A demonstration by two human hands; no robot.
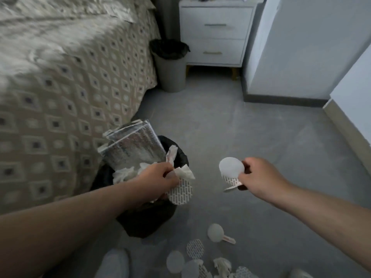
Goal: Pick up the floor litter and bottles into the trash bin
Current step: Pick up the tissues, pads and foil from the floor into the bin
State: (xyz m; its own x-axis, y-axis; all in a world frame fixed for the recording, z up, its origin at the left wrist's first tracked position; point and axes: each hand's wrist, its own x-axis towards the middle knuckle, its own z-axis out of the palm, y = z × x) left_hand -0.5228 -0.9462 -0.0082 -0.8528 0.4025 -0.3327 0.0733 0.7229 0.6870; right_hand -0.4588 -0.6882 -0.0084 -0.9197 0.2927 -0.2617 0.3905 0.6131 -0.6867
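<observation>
Item: litter pads, part in hand, part on the floor. Left hand [160, 175] grips a crumpled tissue [185, 172] and a patterned pad [180, 194] over the black-lined trash bin [148, 219] beside the bed [60, 97]. Right hand [259, 175] pinches white pads [230, 167] just right of it; both loads want releasing over the mouth's middle, clear of the silver foil bag [132, 145] crowding it. Outstanding: loose pads and scraps [200, 259] near the feet; 1 second bin [170, 73] by the nightstand [216, 33], well apart.
</observation>
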